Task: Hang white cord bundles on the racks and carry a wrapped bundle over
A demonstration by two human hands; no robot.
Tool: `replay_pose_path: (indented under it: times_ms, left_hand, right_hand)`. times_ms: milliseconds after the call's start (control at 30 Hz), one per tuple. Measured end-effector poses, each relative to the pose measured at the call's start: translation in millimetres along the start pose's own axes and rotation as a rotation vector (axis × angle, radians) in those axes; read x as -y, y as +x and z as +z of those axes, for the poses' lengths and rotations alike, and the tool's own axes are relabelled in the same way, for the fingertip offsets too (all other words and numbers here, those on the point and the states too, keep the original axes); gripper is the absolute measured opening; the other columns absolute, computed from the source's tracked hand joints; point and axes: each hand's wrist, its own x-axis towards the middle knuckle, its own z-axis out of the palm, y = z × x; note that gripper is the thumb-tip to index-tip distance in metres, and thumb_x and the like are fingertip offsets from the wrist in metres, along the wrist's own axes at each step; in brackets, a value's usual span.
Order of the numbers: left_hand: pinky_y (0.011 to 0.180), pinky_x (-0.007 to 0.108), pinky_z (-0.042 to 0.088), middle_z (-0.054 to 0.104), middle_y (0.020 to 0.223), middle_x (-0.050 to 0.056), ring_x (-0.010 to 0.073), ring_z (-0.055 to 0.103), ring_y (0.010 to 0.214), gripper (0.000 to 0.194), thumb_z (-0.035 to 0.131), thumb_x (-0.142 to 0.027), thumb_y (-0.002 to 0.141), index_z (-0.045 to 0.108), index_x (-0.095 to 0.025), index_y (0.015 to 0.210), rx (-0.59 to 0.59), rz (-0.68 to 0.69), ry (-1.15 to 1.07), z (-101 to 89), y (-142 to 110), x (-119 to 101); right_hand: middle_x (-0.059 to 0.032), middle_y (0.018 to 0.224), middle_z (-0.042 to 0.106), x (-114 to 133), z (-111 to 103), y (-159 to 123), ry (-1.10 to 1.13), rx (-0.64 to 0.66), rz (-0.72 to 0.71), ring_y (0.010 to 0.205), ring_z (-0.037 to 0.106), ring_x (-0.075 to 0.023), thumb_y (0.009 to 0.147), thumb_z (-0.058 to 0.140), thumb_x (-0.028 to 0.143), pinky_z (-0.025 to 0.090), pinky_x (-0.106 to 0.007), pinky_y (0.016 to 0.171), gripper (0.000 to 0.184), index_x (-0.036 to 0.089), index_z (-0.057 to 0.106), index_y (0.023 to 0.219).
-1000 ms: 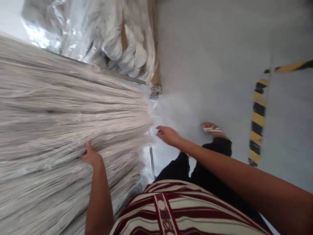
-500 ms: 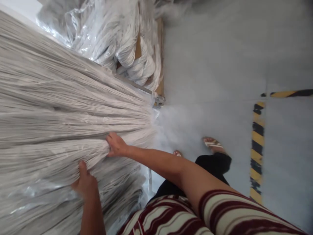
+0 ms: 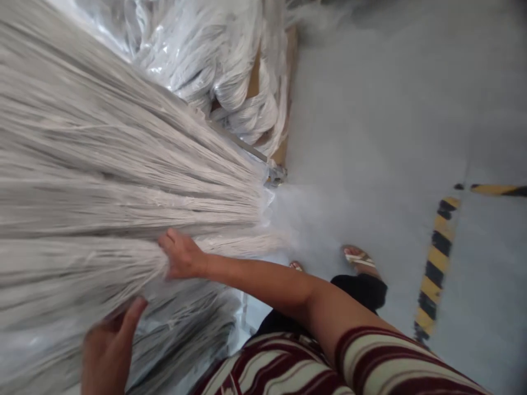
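Observation:
Long off-white yarn strands (image 3: pixel 102 159) run across the left half of the view, bunched together toward the right end. My right hand (image 3: pixel 181 255) is closed around a bundle of these strands near the middle. Lower left, my left hand (image 3: pixel 109 348) lies against the strands that fan down from the right hand. Its thumb stands out, away from the fingers, which are partly hidden and blurred. Below the bundle, greyer strands (image 3: pixel 193 329) show under what looks like clear plastic film.
Looped hanks of yarn (image 3: pixel 234 88) in clear plastic lie at the top, by a brown board edge (image 3: pixel 291 60). A metal bar (image 3: pixel 241 144) separates them from the strands. Yellow-black tape (image 3: pixel 436 269) marks the grey floor (image 3: pixel 379 120). My sandalled foot (image 3: pixel 360 258) is below.
My left hand has moved down and left, its thumb now farther from the strands. The right hand has shifted slightly left with its bundle. The whole view has turned a little.

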Motion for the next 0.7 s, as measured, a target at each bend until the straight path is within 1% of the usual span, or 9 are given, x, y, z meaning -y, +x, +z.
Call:
replay_pose_path:
  times_ms: [67,100,167,233,333,433,533,633,700]
  left_hand:
    - [0.085,0.041,0.054,0.069,0.094,0.007,0.0284,0.063,0.096,0.048,0.075,-0.044,0.055,0.066,-0.017,0.093,-0.024,-0.127,-0.179,2.0,-15.6,5.8]
    - [0.081,0.039,0.056,0.069,0.094,0.007,0.0257,0.064,0.091,0.05,0.076,-0.043,0.055,0.064,-0.016,0.095,-0.082,-0.188,-0.292,3.3,-24.2,13.5]
    - [0.074,0.034,0.057,0.068,0.087,0.006,0.0211,0.065,0.082,0.049,0.075,-0.042,0.058,0.061,-0.015,0.096,-0.269,-0.269,-0.492,6.3,-41.4,33.7]
    - [0.073,0.032,0.056,0.067,0.083,0.006,0.0194,0.065,0.082,0.046,0.075,-0.042,0.06,0.06,-0.013,0.093,-0.423,-0.303,-0.641,10.9,-55.4,51.7]
    - [0.084,0.035,0.053,0.065,0.099,0.009,0.0214,0.061,0.098,0.046,0.071,-0.043,0.065,0.059,-0.014,0.099,-0.432,-0.288,-0.841,23.7,-63.7,62.5]
    - [0.093,0.038,0.049,0.058,0.116,0.014,0.0241,0.056,0.11,0.054,0.063,-0.051,0.07,0.054,-0.014,0.108,-0.408,-0.285,-0.862,43.5,-55.8,62.0]
    - [0.098,0.039,0.044,0.053,0.121,0.016,0.024,0.052,0.115,0.061,0.06,-0.053,0.07,0.049,-0.013,0.114,-0.468,-0.344,-0.768,63.4,-41.6,67.2]
    - [0.102,0.039,0.038,0.05,0.125,0.015,0.0235,0.047,0.119,0.066,0.068,-0.043,0.066,0.045,-0.014,0.121,-0.501,-0.38,-0.685,73.2,-32.6,78.0]
    - [0.101,0.04,0.039,0.053,0.12,0.016,0.0236,0.05,0.114,0.063,0.068,-0.04,0.066,0.047,-0.013,0.119,-0.469,-0.392,-0.654,73.5,-31.2,83.6]
  right_hand:
    - [-0.01,0.102,0.049,-9.5,-1.6,-2.6,0.028,0.06,0.005,0.09,0.047,-0.0195,0.062,0.07,0.046,0.042,-0.031,0.082,0.055,0.012,0.053,0.103]
    - [-0.011,0.107,0.049,-13.6,-4.0,-3.2,0.052,0.096,0.014,0.097,0.047,-0.0215,0.058,0.073,0.043,0.041,-0.033,0.087,0.06,0.012,0.053,0.105]
    - [-0.0118,0.112,0.05,-19.3,-12.0,-1.5,0.139,0.218,0.075,0.104,0.046,-0.0238,0.052,0.078,0.039,0.038,-0.035,0.093,0.069,0.012,0.052,0.109]
    - [-0.0099,0.107,0.055,-21.6,-22.2,3.3,0.224,0.385,0.207,0.098,0.051,-0.022,0.053,0.078,0.039,0.041,-0.034,0.089,0.072,0.012,0.049,0.112]
    - [-0.0093,0.11,0.057,-22.5,-36.3,9.7,0.273,0.54,0.351,0.096,0.054,-0.0209,0.055,0.077,0.039,0.043,-0.033,0.087,0.078,0.013,0.045,0.121]
    - [-0.009,0.118,0.056,-24.6,-43.6,8.8,0.308,0.604,0.349,0.106,0.053,-0.0209,0.06,0.073,0.037,0.04,-0.032,0.094,0.072,0.014,0.048,0.123]
    - [-0.0077,0.103,0.062,-28.6,-44.8,2.1,0.201,0.595,0.396,0.095,0.057,-0.021,0.063,0.069,0.044,0.044,-0.033,0.088,0.058,0.014,0.058,0.111]
    - [-0.0118,0.105,0.061,-33.0,-46.5,-4.6,0.029,0.44,0.358,0.094,0.057,-0.0234,0.062,0.066,0.054,0.045,-0.035,0.086,0.059,0.012,0.063,0.102]
    - [-0.013,0.11,0.059,-35.6,-51.2,-6.8,-0.001,0.353,0.294,0.098,0.056,-0.0242,0.061,0.064,0.057,0.044,-0.035,0.09,0.061,0.011,0.065,0.1]
